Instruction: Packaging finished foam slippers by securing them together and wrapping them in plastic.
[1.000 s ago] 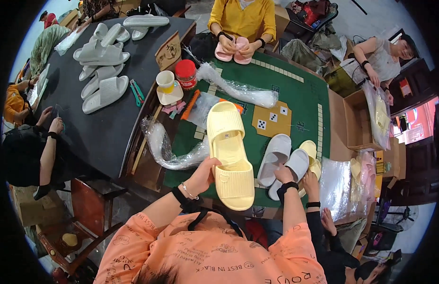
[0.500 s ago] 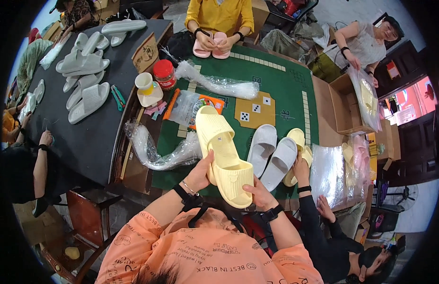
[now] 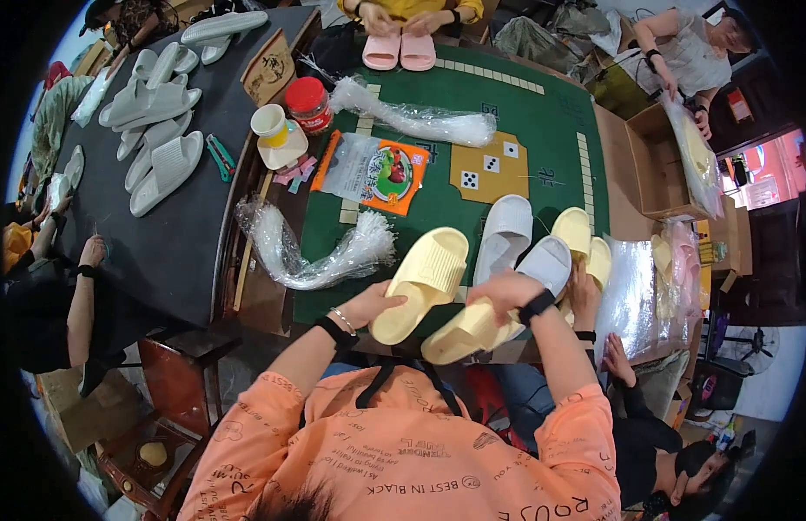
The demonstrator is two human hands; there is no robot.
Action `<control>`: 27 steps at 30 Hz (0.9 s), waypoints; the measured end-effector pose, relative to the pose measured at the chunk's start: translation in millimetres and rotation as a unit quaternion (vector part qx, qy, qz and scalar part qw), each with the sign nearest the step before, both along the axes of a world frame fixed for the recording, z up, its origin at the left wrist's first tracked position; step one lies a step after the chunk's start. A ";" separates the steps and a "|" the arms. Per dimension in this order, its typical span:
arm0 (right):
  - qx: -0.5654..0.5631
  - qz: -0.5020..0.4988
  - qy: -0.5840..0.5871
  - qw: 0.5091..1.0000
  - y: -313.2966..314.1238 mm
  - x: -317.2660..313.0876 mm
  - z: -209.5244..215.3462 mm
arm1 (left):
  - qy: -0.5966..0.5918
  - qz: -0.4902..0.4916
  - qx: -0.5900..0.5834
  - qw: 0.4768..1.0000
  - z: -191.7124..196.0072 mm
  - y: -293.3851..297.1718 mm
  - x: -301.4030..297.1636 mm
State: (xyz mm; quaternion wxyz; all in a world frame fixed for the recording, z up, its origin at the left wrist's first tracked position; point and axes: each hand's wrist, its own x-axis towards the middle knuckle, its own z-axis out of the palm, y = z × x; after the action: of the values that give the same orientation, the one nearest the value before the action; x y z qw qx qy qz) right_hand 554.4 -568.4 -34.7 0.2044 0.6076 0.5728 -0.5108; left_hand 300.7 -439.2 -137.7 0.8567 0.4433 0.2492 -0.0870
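In my left hand [image 3: 371, 306] I grip a pale yellow slipper [image 3: 436, 259] by its heel end, its ribbed strap pointing away from me over the green mat's near edge. My right hand [image 3: 505, 293] is closed on a second yellow slipper [image 3: 455, 336], tilted with its strap end toward me; the fingers are partly hidden. Just beyond that hand lie a pair of grey slippers, the left one [image 3: 505, 227] and the right one [image 3: 549, 259]. Beside them a co-worker's hand [image 3: 583, 291] touches another yellow pair [image 3: 577, 227].
Bundles of clear-wrapped white strands [image 3: 312, 260] and an orange printed bag [image 3: 394, 178] lie on the green table [image 3: 542, 122]. A red-lidded jar [image 3: 308, 104] and cup [image 3: 269, 126] stand left. A cardboard box [image 3: 659, 165] and plastic bags [image 3: 629, 278] are right. Across sits a person with pink slippers [image 3: 399, 52].
The two yellow slippers, held together before, are now apart, one in each hand. My right hand has moved right and turned its slipper. The person across has set the pink slippers down.
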 end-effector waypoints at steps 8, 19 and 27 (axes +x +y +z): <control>0.336 -0.038 -0.181 0.923 29.2 -19.6 -61.8 | 0.193 -0.029 0.624 0.756 15.1 -16.3 -18.9; 0.162 -0.373 -0.202 0.891 -46.8 -100.2 -66.1 | 0.199 -0.071 0.699 0.683 -26.3 79.0 -63.0; 0.434 -0.403 -0.064 0.803 -3.1 -131.8 -110.9 | 0.210 0.048 0.665 0.715 -24.3 82.4 -71.0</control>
State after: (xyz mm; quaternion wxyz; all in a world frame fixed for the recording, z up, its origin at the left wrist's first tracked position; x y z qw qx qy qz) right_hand 422.6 -571.5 -145.5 -0.2690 0.8403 0.4234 -0.2055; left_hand 229.8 -356.8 -162.0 0.2702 0.8564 0.4370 0.0518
